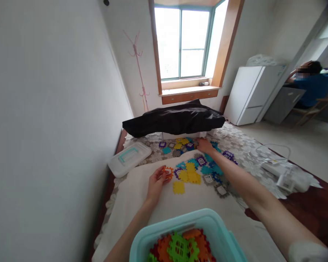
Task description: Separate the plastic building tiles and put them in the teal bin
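Observation:
Flat plastic interlocking tiles [192, 171] in yellow, teal, purple and grey lie scattered across a bed. My left hand [156, 181] pinches an orange tile [168, 171] at the near left edge of the scatter. My right hand [204, 145] reaches far out with its arm stretched across the tiles, fingers curled down among the far pieces near a white box; what they hold, if anything, is hidden. A teal tub [207, 222] close to me holds orange, green and red tiles.
A clear plastic lid [129, 158] lies on the bed at the left by the wall. Black cloth [175, 119] covers a white box at the far end. White cables and a power strip [282, 174] lie on the right. Another person sits at a desk far right.

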Tool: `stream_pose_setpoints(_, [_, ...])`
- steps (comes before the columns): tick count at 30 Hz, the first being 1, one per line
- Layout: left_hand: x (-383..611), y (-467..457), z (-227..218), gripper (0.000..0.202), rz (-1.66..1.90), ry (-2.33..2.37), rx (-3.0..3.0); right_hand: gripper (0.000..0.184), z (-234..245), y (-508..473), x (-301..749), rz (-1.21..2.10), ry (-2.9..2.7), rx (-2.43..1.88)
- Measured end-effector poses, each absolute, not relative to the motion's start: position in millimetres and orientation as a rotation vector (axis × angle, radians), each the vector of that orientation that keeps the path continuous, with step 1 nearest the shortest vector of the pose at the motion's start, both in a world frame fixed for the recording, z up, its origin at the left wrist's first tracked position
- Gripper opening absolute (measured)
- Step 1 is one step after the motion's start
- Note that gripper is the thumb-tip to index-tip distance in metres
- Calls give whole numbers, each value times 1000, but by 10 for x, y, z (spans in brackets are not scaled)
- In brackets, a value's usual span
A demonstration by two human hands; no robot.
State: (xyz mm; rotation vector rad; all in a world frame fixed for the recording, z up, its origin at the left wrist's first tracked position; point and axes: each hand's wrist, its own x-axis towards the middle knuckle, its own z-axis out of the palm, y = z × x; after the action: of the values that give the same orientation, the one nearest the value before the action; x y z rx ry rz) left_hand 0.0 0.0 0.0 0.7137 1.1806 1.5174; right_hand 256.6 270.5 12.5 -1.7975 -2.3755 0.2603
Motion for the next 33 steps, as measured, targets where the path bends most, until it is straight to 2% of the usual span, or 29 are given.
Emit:
stream_pose_setpoints(3, [-18, 0, -17, 48, 1529, 1159, 701, 54, 174, 2663, 2528, 290, -2406, -1763])
stream_pose_setpoints(10, [-29, -15, -10, 64, 1560, 1179, 729, 26, 380, 2578, 2627, 376, -2269, -1756])
stream_pose_setpoints(16, [4, -24, 25, 70, 1548, 1164, 754, 37, 476, 1986, 2352, 411, -2042, -1569])
stream_pose_setpoints(21, [41, -25, 53, 70, 1512, 1170, 823, 29, 152, 899, 1723, 1011, -1790, -859])
stream_pose_setpoints(25, [33, -39, 32, 60, 1506, 1182, 853, 20, 7, 503, 1515, 941, -1764, -815])
stream_pose_setpoints(33, [48, -68, 73, 59, 1508, 1178, 765, 23, 57, 557, 1658, 954, -1587, -856])
